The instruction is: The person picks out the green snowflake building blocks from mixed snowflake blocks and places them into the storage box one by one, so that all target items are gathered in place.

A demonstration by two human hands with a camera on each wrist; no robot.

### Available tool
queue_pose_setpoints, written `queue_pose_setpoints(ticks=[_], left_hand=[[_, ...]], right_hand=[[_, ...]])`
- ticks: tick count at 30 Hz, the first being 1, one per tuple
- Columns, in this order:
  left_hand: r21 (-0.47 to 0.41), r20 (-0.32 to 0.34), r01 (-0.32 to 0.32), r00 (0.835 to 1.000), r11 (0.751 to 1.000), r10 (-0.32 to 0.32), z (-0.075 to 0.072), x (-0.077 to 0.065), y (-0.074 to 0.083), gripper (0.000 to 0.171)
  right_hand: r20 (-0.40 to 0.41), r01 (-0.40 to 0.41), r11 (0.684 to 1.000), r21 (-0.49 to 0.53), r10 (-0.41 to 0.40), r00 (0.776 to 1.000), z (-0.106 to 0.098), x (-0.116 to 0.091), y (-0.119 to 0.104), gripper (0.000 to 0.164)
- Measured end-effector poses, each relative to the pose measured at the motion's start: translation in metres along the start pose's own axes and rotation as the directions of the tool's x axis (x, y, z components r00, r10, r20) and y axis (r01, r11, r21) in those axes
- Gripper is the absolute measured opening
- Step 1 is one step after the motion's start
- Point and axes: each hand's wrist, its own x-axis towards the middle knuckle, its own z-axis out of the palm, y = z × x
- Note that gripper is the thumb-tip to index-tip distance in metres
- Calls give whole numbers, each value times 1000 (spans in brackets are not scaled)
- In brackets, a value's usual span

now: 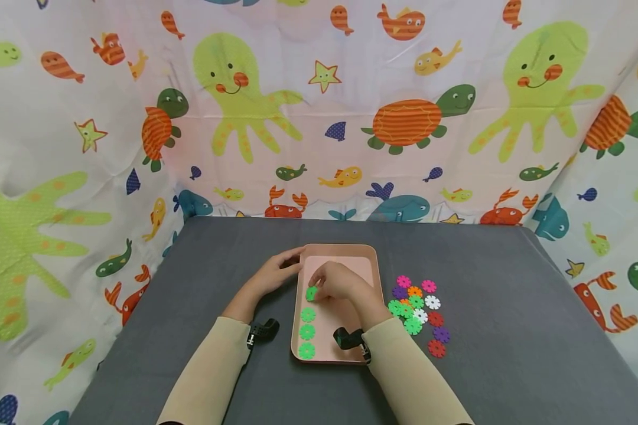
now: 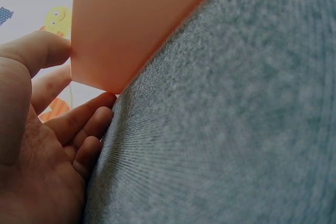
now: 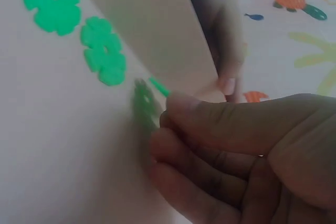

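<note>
My right hand (image 1: pixel 336 282) pinches a green flower-shaped disc (image 1: pixel 311 293) between thumb and fingers, over the left side of a pink tray (image 1: pixel 340 349). In the right wrist view that disc (image 3: pixel 159 86) is seen edge-on, tilted close over the tray floor, with its shadow beneath. Three more green discs (image 1: pixel 307 332) lie flat in a column along the tray's left wall. My left hand (image 1: pixel 272 273) rests at the tray's upper left side. In the left wrist view its thumb and fingertips (image 2: pixel 55 48) touch the outer wall and rim, with the other fingers loosely bent.
Right of the tray lies a loose pile of flower discs (image 1: pixel 416 302) in green, white, orange, pink, purple and red, some overlapping. A grey cloth (image 1: pixel 510 330) covers the table. Behind and at both sides hangs a curtain (image 1: pixel 319 130) printed with sea animals.
</note>
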Motion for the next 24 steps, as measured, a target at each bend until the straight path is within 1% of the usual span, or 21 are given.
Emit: queue_pose_setpoints(ticks=[4,7,12,15,18,20,24], left_hand=[[1,1,6,1000,1000,-6,1,0,-1,53],[-9,-1,8,1000,1000,-8,2,1,-2,53],[-29,-14,-9,1000,1000,8,2,1,-2,54],[-31,-16,-5,1000,999,5,2,0,-2,54],[-27,-10,10,1000,1000,-11,1,0,-1,54],[-18,-6,19,1000,1000,-19,1,0,-1,54],[-11,-1,21,1000,1000,-21,1,0,0,54]], right_hand=[[4,-26,999,-39,26,1000,4,1,-4,13],[-9,-40,998,-55,39,999,6,2,-4,13],[-34,-17,998,-57,15,999,2,-6,-5,12],[-54,17,1000,-23,-18,998,-8,-20,-5,10],[-83,62,998,32,-60,995,-21,-36,-3,15],[-112,90,994,60,-83,990,-31,-49,3,19],[-171,88,991,103,-69,983,-51,-75,24,23]])
